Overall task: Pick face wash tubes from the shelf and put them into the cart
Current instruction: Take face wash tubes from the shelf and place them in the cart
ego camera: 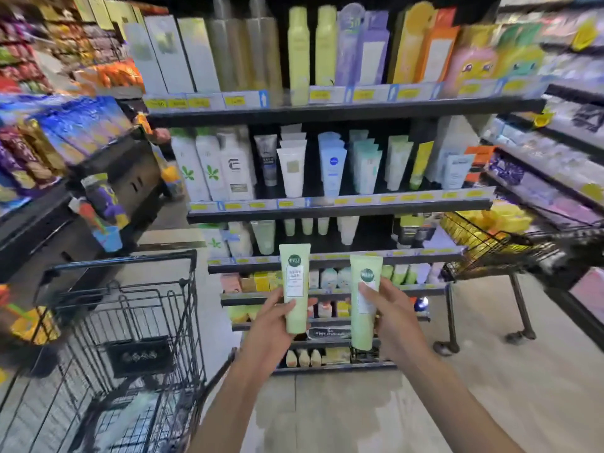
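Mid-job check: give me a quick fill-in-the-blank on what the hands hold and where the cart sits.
1. Each hand holds one pale ____ tube.
2. The left hand holds its tube with the cap end pointing ____.
3. The black wire cart stands to the person's ____.
4. The right hand grips the other tube, which is not yet in the ____.

Missing words: green; down; left; cart

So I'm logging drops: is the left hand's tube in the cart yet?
Out. The left hand grips the pale green tube upright before the shelves, right of the cart.
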`<state>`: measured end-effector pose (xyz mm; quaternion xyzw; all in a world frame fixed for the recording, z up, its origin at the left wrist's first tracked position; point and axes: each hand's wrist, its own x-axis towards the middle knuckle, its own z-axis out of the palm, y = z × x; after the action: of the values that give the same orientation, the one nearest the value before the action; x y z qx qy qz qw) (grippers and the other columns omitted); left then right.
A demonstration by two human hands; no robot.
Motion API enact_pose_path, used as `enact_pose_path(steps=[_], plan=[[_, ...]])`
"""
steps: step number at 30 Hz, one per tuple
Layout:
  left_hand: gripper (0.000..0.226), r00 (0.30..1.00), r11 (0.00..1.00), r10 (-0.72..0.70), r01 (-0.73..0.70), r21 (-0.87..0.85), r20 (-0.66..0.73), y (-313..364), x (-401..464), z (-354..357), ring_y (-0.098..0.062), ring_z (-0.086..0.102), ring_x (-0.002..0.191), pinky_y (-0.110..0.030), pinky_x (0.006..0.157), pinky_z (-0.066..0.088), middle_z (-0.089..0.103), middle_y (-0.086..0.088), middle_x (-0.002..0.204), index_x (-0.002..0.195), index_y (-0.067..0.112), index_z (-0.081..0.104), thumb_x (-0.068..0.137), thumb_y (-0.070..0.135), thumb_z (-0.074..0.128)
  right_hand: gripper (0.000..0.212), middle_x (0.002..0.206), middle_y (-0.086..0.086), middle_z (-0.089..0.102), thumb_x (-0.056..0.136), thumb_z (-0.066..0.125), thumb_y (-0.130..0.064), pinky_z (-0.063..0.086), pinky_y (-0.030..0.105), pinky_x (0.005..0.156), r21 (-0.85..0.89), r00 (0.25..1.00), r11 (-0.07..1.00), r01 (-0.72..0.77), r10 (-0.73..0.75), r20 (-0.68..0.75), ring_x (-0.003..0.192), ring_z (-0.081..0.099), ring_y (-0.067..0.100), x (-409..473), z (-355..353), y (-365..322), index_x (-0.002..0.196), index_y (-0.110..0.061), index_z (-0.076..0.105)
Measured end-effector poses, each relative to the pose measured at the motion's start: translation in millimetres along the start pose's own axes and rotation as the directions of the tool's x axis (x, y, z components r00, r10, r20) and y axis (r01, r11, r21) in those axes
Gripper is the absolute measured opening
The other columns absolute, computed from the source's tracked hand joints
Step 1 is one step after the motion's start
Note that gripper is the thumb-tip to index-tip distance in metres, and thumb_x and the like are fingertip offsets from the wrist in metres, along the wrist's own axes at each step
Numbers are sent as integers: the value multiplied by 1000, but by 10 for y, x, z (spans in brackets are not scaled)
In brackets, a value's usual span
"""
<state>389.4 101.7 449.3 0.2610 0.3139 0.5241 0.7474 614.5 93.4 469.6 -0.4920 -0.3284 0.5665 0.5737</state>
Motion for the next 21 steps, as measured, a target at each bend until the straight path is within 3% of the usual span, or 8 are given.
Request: enact_pose_path(steps=[5,9,14,19,21], plan=[[60,1000,997,2,-1,79,-14,-238,84,237,-32,69,101,-45,87,60,65,-28,131,144,8,50,88,-2,69,28,118,8,75,94,72,-17,55,41,85,11,1000,1000,-6,6,9,106,70,26,54,-312,-42,122,-14,71],[49,998,994,13,-7,106,-62,-356,212,273,-31,71,106,-59,105,50,71,-19,122,138,5,55,91,-5,66,28,118,9,75,94,72,-18,56,45,90,12,1000,1000,-18,17,19,107,71,28,190,-395,-39,122,-15,71],[48,975,936,50,29,351,-214,-382,493,131,-28,71,114,-43,91,59,74,-9,125,138,8,58,92,1,71,24,113,6,77,95,71,-14,55,39,83,15,999,999,-41,40,26,99,72,21,468,-363,20,119,-16,72],[41,947,850,103,74,521,-303,-337,974,-133,-22,73,109,-53,97,56,77,3,116,127,20,67,89,8,77,21,111,8,77,96,70,-13,57,35,73,3,995,995,-102,102,20,98,71,24,864,-282,125,117,-14,72],[36,939,844,121,72,531,-321,-290,1197,-234,-19,74,106,-41,87,59,78,3,115,122,21,68,90,7,77,22,110,10,77,96,70,-13,58,32,67,1,993,993,-121,121,14,96,72,25,1024,-226,153,118,-12,72]])
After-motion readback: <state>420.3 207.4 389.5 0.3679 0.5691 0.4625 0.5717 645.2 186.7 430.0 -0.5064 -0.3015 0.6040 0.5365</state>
